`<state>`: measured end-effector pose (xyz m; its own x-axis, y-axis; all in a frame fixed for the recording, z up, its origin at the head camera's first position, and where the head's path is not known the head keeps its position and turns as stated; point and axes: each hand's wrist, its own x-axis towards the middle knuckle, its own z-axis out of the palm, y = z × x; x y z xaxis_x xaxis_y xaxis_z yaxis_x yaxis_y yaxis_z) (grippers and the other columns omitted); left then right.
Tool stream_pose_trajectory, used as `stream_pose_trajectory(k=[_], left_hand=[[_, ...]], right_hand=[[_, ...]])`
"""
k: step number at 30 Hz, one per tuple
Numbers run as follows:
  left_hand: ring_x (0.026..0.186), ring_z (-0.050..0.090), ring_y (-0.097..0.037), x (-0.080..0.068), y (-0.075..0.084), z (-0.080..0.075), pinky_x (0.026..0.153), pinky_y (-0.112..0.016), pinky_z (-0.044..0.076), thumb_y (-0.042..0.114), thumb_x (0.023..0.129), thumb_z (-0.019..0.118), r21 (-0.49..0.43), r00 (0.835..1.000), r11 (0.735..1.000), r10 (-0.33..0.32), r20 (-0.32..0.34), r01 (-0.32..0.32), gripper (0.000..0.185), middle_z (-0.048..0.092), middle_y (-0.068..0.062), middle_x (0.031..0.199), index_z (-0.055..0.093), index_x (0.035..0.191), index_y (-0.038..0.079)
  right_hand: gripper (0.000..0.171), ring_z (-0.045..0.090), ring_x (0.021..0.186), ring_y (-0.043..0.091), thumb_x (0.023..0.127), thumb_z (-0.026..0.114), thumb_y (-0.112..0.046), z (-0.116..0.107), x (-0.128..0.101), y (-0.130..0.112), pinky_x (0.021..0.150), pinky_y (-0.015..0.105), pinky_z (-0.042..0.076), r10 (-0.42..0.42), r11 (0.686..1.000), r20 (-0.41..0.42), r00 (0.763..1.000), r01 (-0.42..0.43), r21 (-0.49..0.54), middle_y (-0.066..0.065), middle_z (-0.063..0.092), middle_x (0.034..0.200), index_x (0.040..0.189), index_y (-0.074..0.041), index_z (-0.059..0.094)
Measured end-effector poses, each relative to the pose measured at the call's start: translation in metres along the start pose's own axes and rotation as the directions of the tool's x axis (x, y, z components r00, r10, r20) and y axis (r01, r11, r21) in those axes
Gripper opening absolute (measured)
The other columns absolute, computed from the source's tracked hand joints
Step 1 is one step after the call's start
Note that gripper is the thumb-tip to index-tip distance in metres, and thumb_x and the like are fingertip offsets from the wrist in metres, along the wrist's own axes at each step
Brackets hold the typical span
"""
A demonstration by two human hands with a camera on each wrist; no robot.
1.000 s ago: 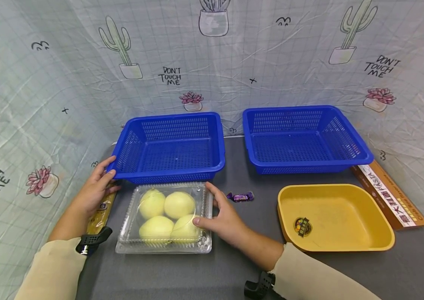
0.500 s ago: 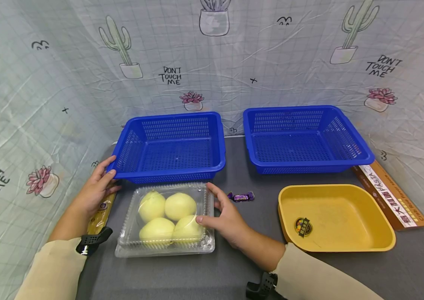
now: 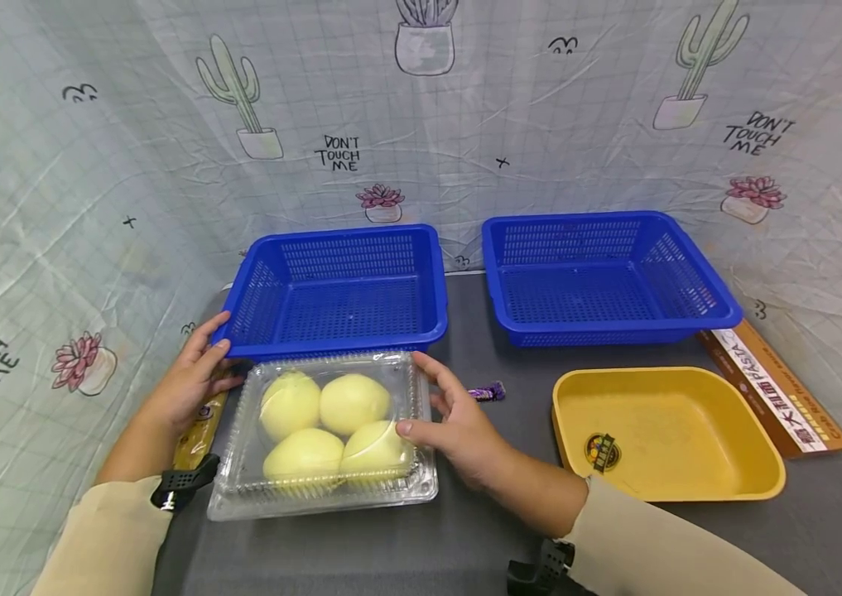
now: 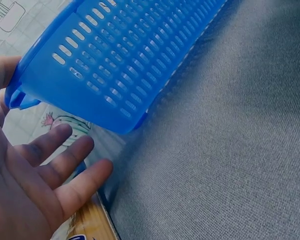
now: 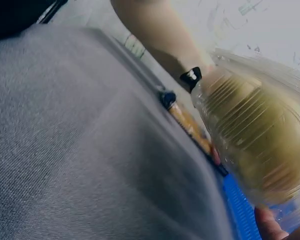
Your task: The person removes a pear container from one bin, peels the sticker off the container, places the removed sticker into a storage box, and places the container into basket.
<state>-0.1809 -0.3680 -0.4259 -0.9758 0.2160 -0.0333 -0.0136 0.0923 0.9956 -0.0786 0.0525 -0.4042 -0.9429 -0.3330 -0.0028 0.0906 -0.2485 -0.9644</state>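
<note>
**Right hand grips clamshell of pears, left hand on basket corner**

Landmark: the left blue basket (image 3: 339, 290).

- Clear plastic clamshell (image 3: 324, 434) with four yellow-green pears (image 3: 319, 426) sits just in front of the left blue basket, its far edge overlapping the basket's front rim in the head view. Right wrist view shows it off the grey table (image 3: 465, 530) (lifted, at least on that side).
- Right hand (image 3: 458, 426) grips the clamshell's right edge: thumb on the lid, fingers curled round the far right corner.
- Left hand (image 3: 193, 377) rests at the basket's front-left corner, fingers spread and relaxed, thumb against the corner rim; holds nothing (left wrist view confirms an open palm).
- Pasta packet (image 3: 197, 426) lies below the left hand, left of the clamshell.
- Purple candy (image 3: 488, 391) lies on the table to the front-right of the basket, just past the right hand.
- Second blue basket (image 3: 607, 277) stands right of the landmark, apart from it.
- Yellow tray (image 3: 666, 434) sits in front of that second basket; brown pasta box (image 3: 771, 389) lies at the tray's right.
</note>
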Motion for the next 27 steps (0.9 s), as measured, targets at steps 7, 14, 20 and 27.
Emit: stream_pose_trajectory(k=[7,14,20,27], left_hand=[[0.112,0.067,0.000,0.000,0.002,-0.001,0.084,-0.026,0.060,0.033,0.117,0.044,0.017,1.000,0.999,-0.031,0.004,0.031,0.061,0.045,0.002,0.144,0.018,0.172,0.033],[0.105,0.067,-0.001,-0.001,0.005,-0.001,0.078,-0.025,0.059,0.034,0.116,0.048,-0.003,0.998,0.998,-0.068,-0.011,0.068,0.061,0.052,0.012,0.133,0.021,0.171,0.037],[0.103,0.068,-0.005,0.001,0.004,-0.001,0.076,-0.030,0.061,0.031,0.117,0.046,-0.047,0.998,0.996,-0.069,0.009,0.069,0.060,0.056,0.010,0.130,0.020,0.171,0.037],[0.104,0.068,-0.005,-0.001,0.005,0.000,0.077,-0.030,0.061,0.029,0.117,0.044,-0.070,0.998,0.996,-0.056,0.009,0.057,0.058,0.056,0.010,0.129,0.021,0.170,0.039]], right_hand=[[0.094,0.054,0.125,0.032,0.088,0.074,-0.002,-0.004,0.002,-0.029,0.087,0.036,0.057,0.036,0.997,0.022,0.999,-0.038,0.060,0.021,0.033,0.165,0.168,-0.006,0.026],[0.091,0.054,0.122,0.031,0.090,0.069,-0.004,-0.012,0.019,-0.062,0.085,0.032,0.058,0.023,0.999,0.008,1.000,-0.023,0.035,0.016,0.030,0.168,0.170,-0.009,0.024],[0.090,0.033,0.152,0.035,0.093,0.068,-0.010,-0.022,0.039,-0.087,0.117,0.054,0.041,0.045,0.999,-0.004,0.999,-0.045,0.014,0.007,0.018,0.176,0.171,-0.015,0.024],[0.085,0.004,0.164,0.024,0.095,0.068,-0.016,-0.030,0.065,-0.103,0.126,0.068,0.006,0.055,0.998,-0.023,0.998,-0.055,-0.019,0.001,0.008,0.179,0.170,-0.019,0.028]])
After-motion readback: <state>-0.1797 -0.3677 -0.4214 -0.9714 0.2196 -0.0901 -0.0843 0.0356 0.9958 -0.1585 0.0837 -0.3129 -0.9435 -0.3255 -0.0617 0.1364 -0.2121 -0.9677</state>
